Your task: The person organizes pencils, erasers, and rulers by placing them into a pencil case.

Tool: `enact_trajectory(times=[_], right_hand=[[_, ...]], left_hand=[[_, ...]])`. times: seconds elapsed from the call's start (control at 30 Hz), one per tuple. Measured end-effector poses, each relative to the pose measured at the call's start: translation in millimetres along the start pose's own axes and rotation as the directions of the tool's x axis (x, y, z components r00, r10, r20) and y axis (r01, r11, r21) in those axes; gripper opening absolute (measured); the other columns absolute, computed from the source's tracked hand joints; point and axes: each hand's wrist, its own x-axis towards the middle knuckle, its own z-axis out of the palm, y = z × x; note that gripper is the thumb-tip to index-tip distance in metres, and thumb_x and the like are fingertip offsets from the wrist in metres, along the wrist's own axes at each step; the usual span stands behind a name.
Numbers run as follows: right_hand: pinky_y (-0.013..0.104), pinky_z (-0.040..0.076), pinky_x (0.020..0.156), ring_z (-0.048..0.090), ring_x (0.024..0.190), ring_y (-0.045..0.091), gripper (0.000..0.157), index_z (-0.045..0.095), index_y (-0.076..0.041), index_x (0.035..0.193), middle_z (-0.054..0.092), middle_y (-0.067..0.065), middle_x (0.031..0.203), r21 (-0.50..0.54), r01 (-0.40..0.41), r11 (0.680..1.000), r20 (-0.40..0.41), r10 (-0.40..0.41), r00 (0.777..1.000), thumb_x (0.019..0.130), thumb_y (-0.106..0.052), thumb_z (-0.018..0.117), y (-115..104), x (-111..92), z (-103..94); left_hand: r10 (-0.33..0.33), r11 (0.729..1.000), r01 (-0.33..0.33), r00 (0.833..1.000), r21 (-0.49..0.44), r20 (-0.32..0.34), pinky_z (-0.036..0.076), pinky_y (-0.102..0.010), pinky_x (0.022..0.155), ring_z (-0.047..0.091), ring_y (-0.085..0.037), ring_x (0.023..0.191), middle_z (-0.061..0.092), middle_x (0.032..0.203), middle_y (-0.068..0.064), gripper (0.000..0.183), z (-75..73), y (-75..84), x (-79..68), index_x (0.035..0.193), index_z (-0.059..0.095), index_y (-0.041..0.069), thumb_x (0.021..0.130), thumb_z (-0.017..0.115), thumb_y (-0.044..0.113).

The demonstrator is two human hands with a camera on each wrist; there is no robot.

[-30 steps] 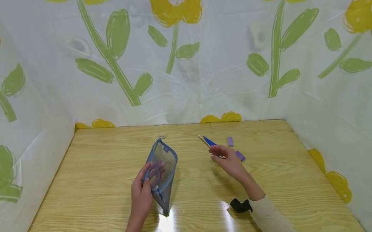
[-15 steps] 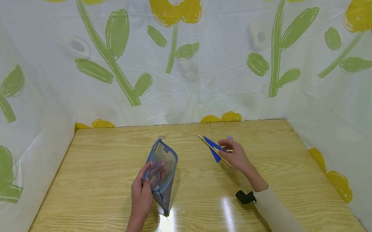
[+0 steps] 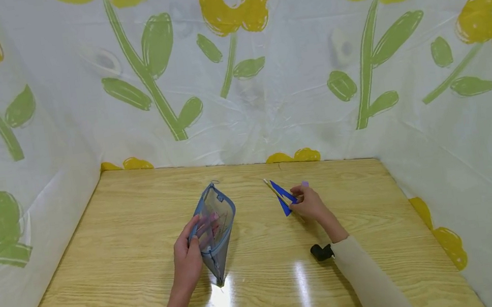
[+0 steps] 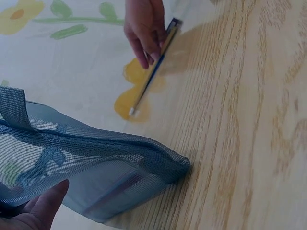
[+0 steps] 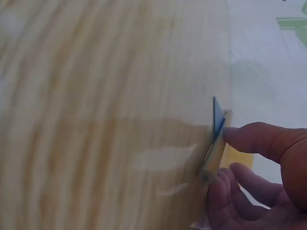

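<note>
My left hand (image 3: 188, 257) holds a blue-grey mesh zip pouch (image 3: 220, 261) by its side, with the mouth agape; its fingers show through the mesh. Some thin items show faintly inside. In the left wrist view the thumb lies against the mesh of the pouch (image 4: 120, 148). To the right, my right hand (image 3: 309, 204) pinches a yellow pencil (image 3: 275, 191) between thumb and fingers, near one end. A blue set square (image 3: 286, 209) lies right against the pencil, partly covered by the hand. The right wrist view shows the pencil (image 5: 216, 155) end-on beside the blue edge.
A purple eraser (image 3: 305, 184) peeks out behind my right hand. The wooden table (image 3: 135, 223) meets a white flower-printed sheet (image 3: 241, 118) at the back and both sides. A black wrist device (image 3: 321, 252) sits by each cuff.
My right hand went right off the purple erasers' side, then came down onto the pencil and set square, its fingers closing in on the pencil. The left hand and pouch stay put.
</note>
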Motion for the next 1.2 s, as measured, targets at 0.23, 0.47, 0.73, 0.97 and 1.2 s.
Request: enact_trajectory(times=[0.23, 0.47, 0.73, 0.97, 1.2], right_hand=[[0.044, 0.059, 0.088, 0.064, 0.105, 0.035, 0.048, 0.057, 0.010, 0.133, 0.063, 0.027, 0.124, -0.052, 0.010, 0.999, 0.012, -0.009, 1.000, 0.088, 0.001, 0.071, -1.6, 1.6, 0.1], [0.047, 0.057, 0.093, 0.062, 0.113, 0.038, 0.046, 0.060, 0.008, 0.128, 0.065, 0.024, 0.121, -0.106, -0.017, 0.994, 0.027, 0.020, 0.999, 0.085, 0.002, 0.073, -6.3, -2.1, -0.6], [0.044, 0.058, 0.088, 0.061, 0.112, 0.035, 0.043, 0.062, 0.008, 0.125, 0.065, 0.022, 0.120, -0.140, -0.029, 0.990, 0.089, 0.042, 0.995, 0.084, -0.001, 0.074, -11.4, -6.6, -3.5], [0.037, 0.056, 0.079, 0.062, 0.095, 0.027, 0.033, 0.065, 0.006, 0.116, 0.066, 0.016, 0.104, -0.162, -0.033, 0.986, 0.087, 0.048, 0.995, 0.087, -0.007, 0.076, -10.9, -2.3, -2.7], [0.034, 0.059, 0.070, 0.067, 0.086, 0.024, 0.033, 0.065, 0.006, 0.115, 0.068, 0.017, 0.100, -0.137, -0.079, 0.987, 0.099, 0.093, 0.991, 0.085, -0.002, 0.077, -12.6, -0.5, -2.3]], left_hand=[[0.002, 1.000, -0.002, 1.000, -0.002, -0.011, 0.051, -0.035, 0.105, 0.051, -0.041, 0.135, 0.051, 0.145, -0.028, 0.050, -0.1, -0.8, -0.6, 0.151, 0.038, -0.009, 0.103, 0.024, -0.009], [-0.001, 1.000, 0.001, 1.000, -0.026, 0.002, 0.053, -0.033, 0.103, 0.052, -0.042, 0.133, 0.050, 0.146, -0.028, 0.051, 0.3, -1.3, -1.4, 0.152, 0.037, -0.008, 0.103, 0.023, -0.009], [-0.007, 1.000, 0.007, 1.000, 0.002, -0.012, 0.051, -0.035, 0.105, 0.051, -0.040, 0.135, 0.051, 0.145, -0.027, 0.050, 0.4, -0.5, -1.7, 0.151, 0.038, -0.008, 0.103, 0.024, -0.008], [0.000, 1.000, 0.000, 1.000, -0.030, -0.011, 0.054, -0.037, 0.102, 0.052, -0.042, 0.133, 0.052, 0.144, -0.027, 0.049, 2.3, -1.7, -2.0, 0.151, 0.039, -0.008, 0.104, 0.024, -0.006], [-0.008, 1.000, 0.008, 1.000, -0.028, -0.021, 0.054, -0.035, 0.102, 0.053, -0.038, 0.132, 0.053, 0.143, -0.026, 0.050, 3.6, -1.0, -2.1, 0.150, 0.040, -0.008, 0.103, 0.024, -0.007]])
